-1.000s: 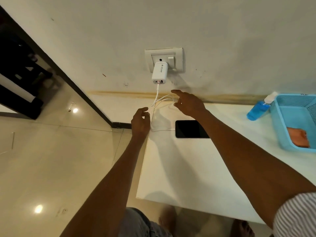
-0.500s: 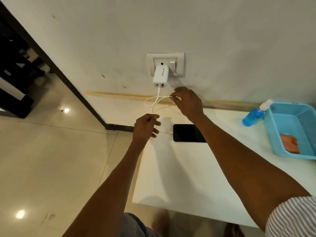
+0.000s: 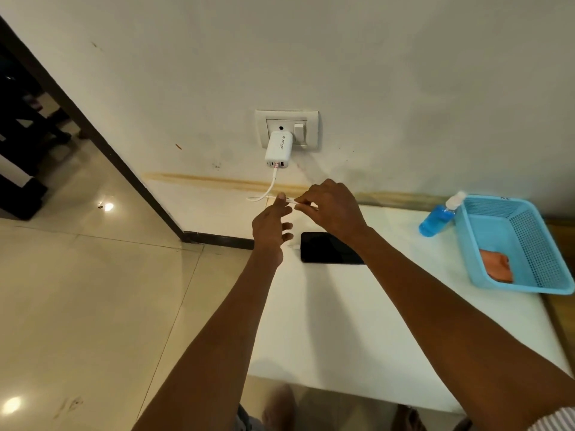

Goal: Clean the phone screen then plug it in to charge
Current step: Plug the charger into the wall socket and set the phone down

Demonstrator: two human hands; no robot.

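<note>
The left hand (image 3: pixel 271 223) has risen to pinch the cable (image 3: pixel 267 189) beside the gripping right hand (image 3: pixel 334 206).

**One head view, looking down and forward**

A single wide-angle camera is sitting on the person's head, facing forward and down toward the wall (image 3: pixel 373 73) — both forearms are reaching away from it. It is looking over the near table (image 3: pixel 342 321) edge, with the socket (image 3: pixel 308 119) farther off at centre and the floor (image 3: pixel 77 290) lying left. The wide lens is bending straight edges — no second view is sharing the scene.
</note>
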